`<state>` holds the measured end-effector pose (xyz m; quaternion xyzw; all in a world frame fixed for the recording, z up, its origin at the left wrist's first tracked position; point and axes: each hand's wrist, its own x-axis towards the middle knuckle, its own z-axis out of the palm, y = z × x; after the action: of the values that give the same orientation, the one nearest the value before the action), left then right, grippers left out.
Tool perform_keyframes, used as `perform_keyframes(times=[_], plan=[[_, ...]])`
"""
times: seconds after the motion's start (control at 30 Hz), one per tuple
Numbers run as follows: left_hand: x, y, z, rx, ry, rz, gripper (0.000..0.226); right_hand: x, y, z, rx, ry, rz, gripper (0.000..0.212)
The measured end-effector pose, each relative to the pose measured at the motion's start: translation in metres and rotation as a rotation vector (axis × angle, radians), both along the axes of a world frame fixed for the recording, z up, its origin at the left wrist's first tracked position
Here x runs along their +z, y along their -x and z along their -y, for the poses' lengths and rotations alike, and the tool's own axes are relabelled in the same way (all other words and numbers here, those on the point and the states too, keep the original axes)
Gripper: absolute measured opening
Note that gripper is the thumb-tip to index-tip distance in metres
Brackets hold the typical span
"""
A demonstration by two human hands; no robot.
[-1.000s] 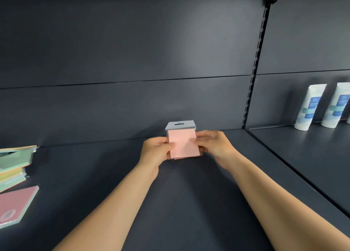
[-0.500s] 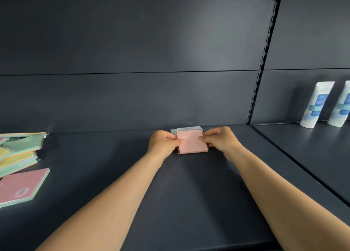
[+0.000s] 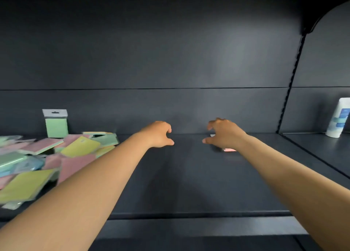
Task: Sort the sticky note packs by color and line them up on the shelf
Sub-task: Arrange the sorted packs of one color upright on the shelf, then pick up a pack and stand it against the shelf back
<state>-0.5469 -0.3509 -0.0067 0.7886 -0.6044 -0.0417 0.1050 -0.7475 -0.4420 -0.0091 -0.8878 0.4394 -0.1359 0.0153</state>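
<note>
Dark shelf [image 3: 189, 184] fills the frame, back panel behind, upright slotted post at right; front lip runs across the lower frame. Loose heap of sticky note packs [image 3: 56, 156] at left centre, pink, yellow, green and blue mixed, blurred. One green pack [image 3: 56, 124] stands upright against the back panel, upper left of the heap. White tube [image 3: 339, 118] at far right, in the next bay. Left hand [image 3: 159, 135] mid-frame, fingers loosely curled, holding nothing. Right hand [image 3: 224, 135] just right of centre, fingers spread and arched over a pink pack [image 3: 230, 149] lying flat beneath it; only a sliver shows, contact cannot be told. Judgement: pink placement about done; next step is fetching another pink from the heap. Best to set it flush beside this one, square to the back panel. Wide bare shelf between heap and pink pack gives room; mind the front lip.
</note>
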Motion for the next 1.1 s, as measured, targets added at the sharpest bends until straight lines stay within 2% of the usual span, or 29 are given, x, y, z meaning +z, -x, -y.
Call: perform_keyframes(times=[0.1,0.33,0.5,0.63,0.87,0.97,1.1], plan=[[0.016,-0.037,-0.05,-0.007,0.006,0.09,0.048,0.011,-0.039,-0.049,0.04,0.029,-0.047,0.052],[0.03,-0.135,-0.169,-0.002,0.039,0.171,0.046,0.02,-0.14,-0.161,0.109,0.057,-0.002,0.051],[0.036,-0.208,-0.242,0.065,0.069,0.132,0.037,0.025,-0.216,-0.222,0.188,0.079,0.001,0.044],[0.038,-0.274,-0.291,0.158,0.077,0.085,0.05,0.03,-0.283,-0.251,0.249,0.06,0.011,0.041],[0.031,-0.377,-0.33,0.284,0.087,-0.025,0.048,0.031,-0.386,-0.273,0.375,-0.054,0.031,0.042],[0.025,-0.42,-0.33,0.321,0.081,-0.074,0.048,0.025,-0.427,-0.272,0.381,-0.103,0.038,0.049],[0.016,-0.473,-0.322,0.35,0.108,-0.153,0.047,0.017,-0.475,-0.268,0.409,-0.234,0.063,0.046]])
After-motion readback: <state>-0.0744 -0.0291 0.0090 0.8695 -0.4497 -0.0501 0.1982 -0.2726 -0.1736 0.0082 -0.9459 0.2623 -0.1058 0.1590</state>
